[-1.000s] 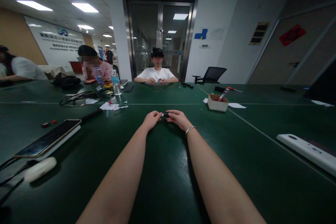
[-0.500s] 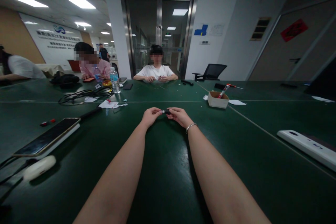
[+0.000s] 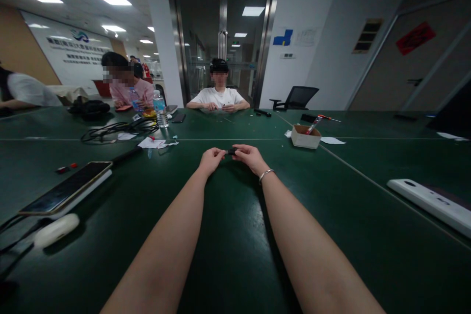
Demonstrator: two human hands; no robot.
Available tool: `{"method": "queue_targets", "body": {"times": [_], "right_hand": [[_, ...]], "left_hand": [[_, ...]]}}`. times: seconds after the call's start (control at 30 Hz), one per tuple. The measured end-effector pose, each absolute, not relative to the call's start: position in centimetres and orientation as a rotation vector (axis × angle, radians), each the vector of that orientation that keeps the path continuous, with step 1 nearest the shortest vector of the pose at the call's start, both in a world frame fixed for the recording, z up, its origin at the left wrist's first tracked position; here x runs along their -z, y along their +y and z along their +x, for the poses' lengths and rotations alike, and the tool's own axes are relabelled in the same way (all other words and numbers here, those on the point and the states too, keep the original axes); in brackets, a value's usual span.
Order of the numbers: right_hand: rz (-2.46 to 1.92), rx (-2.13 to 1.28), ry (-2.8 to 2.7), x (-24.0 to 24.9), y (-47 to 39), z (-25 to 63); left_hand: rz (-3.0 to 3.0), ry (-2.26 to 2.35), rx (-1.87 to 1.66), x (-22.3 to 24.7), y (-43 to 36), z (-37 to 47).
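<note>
Both my arms stretch out over the dark green table. My left hand and my right hand meet at mid-table, fingertips pinched on a small black part held between them. What the part is stays too small to tell. A thin bracelet sits on my right wrist.
A phone on a white block and a white oval device lie at the left. A small cardboard box with a red-handled tool stands right of my hands. A white flat device lies far right. Cables, papers, a bottle and seated people are beyond.
My hands have stayed together on the small part, and its silvery end no longer shows. The view has tilted slightly, so everything sits a little higher in the frame.
</note>
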State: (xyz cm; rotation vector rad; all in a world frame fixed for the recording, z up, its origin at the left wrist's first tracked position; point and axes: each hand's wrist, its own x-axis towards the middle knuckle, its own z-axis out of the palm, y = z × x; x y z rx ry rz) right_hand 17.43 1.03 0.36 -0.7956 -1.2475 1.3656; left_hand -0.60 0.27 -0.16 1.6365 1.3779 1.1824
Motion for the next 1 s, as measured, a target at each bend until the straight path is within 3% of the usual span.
{"method": "queue_targets", "body": {"times": [1.0], "right_hand": [[-0.82, -1.445, -1.249, -0.26, 0.88, 17.65]], "left_hand": [[1.756, 1.492, -1.082, 0.26, 0.07, -0.61]]}}
